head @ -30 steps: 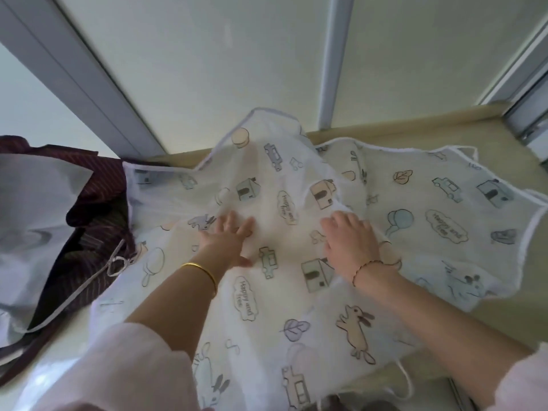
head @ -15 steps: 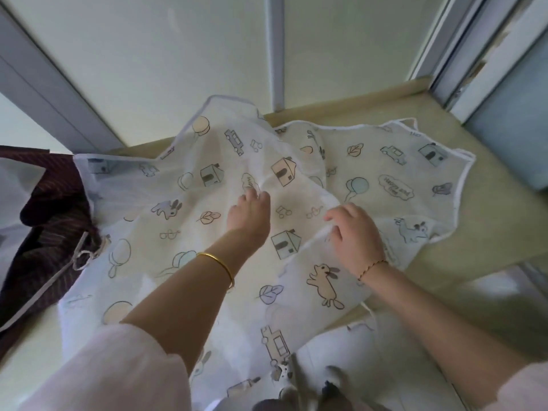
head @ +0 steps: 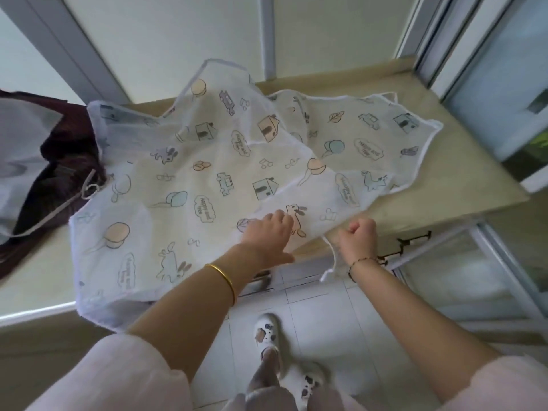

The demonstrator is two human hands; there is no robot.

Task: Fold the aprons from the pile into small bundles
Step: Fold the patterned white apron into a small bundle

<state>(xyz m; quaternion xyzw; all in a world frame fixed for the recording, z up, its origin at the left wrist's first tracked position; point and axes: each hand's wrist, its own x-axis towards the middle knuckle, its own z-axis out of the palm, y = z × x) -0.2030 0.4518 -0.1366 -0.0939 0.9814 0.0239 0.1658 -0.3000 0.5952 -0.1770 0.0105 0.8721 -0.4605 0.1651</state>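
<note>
White tiled floor and a pair of white shoes lie nearest, so there is free room on the near side of the table. At the table's front edge the left hand rests with straight fingers on the apron, thumb below the rim, gripping nothing. Just beside it the right hand is curled into a fist at the apron's near hem and seems to pinch it. A white tie string dangles off the edge between the wrists. Bare tabletop stays open to the right. On the left the apron touches the pile of dark cloth, and its near left corner hangs over the front edge.

Half a second ago both hands lay farther in, mid-cloth, the right one flat on a fold; now both have drawn back to the near edge.

The apron is thin, white and half see-through, printed with houses, rabbits and balloons. It lies spread wide with one layer lapped over the right part, and its far tip rides up the wall
</note>
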